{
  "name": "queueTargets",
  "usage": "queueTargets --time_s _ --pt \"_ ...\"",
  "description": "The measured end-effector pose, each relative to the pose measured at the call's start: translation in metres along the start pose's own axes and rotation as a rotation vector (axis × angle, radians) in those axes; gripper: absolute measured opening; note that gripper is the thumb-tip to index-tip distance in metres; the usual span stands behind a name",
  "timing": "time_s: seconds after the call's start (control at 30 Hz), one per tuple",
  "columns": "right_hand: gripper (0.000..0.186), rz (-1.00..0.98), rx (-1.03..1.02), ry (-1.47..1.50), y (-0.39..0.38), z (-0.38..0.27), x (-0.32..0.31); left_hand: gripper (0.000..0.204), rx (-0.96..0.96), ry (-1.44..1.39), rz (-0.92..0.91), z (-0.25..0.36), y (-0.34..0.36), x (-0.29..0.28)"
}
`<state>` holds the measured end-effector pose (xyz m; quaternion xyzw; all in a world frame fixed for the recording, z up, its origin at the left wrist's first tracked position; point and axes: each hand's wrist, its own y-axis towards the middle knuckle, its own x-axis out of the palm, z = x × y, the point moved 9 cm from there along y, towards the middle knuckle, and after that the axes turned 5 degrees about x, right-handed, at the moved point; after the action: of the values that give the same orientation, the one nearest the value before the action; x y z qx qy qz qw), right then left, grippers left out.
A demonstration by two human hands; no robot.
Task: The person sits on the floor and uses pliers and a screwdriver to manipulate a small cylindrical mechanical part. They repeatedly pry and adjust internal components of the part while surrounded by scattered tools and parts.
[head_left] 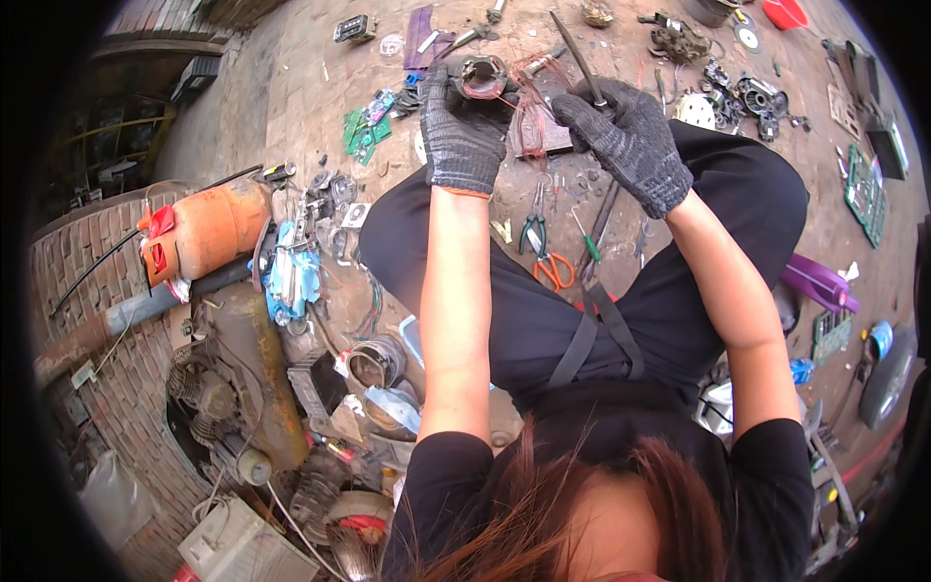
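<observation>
My left hand (460,141), in a dark grey knit glove, is closed around a round metal motor stator (482,78) with reddish copper windings inside. My right hand (635,144), gloved alike, grips a long dark metal rod (572,48) that slants up and left; its exact kind does not show. Between the hands, loose copper wire (530,114) lies tangled over a block (557,142) on the floor. Nearer my lap are teal-handled pliers (532,236), orange-handled scissors (554,271) and a green-handled screwdriver (591,248).
Green circuit boards (366,134) lie at the left, with another board (863,194) far right. An orange gas cylinder (208,236) lies beside the brick wall. Scrap metal parts (761,102) cover floor beyond my right knee. A purple plastic piece (819,283) sits at the right.
</observation>
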<state>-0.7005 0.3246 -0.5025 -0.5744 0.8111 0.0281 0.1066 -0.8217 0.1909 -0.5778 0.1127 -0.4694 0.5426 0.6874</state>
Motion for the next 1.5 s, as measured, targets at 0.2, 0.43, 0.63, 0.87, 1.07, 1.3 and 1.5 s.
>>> queueTargets --time_s 0.2,0.43,0.63,0.87,1.07,1.3,1.5 --pt "0.027 0.004 -0.047 0.222 -0.001 0.007 0.001 0.037 0.042 -0.018 -0.062 0.007 -0.003 0.007" --pt "0.025 0.183 0.029 0.174 -0.002 0.005 -0.017 0.040 -0.110 0.070 -0.190 0.001 -0.020 0.023" --pt "0.024 0.155 0.040 0.145 0.002 0.015 -0.010 0.036 0.055 0.173 -0.175 0.002 -0.042 0.030" --pt "0.026 0.113 0.087 0.139 0.002 0.018 -0.007 0.044 -0.177 -0.010 -0.386 -0.011 -0.050 0.047" --pt "0.032 0.101 0.211 0.120 0.000 0.020 -0.002 0.043 -0.116 -0.121 -0.631 -0.009 -0.055 0.059" --pt "0.031 0.139 0.201 0.200 0.001 0.020 -0.001 0.043 -0.158 -0.179 -0.393 -0.010 -0.045 0.049" --pt "0.030 0.117 0.109 0.164 0.002 0.017 -0.002 0.045 -0.199 -0.128 -0.498 -0.011 -0.045 0.050"
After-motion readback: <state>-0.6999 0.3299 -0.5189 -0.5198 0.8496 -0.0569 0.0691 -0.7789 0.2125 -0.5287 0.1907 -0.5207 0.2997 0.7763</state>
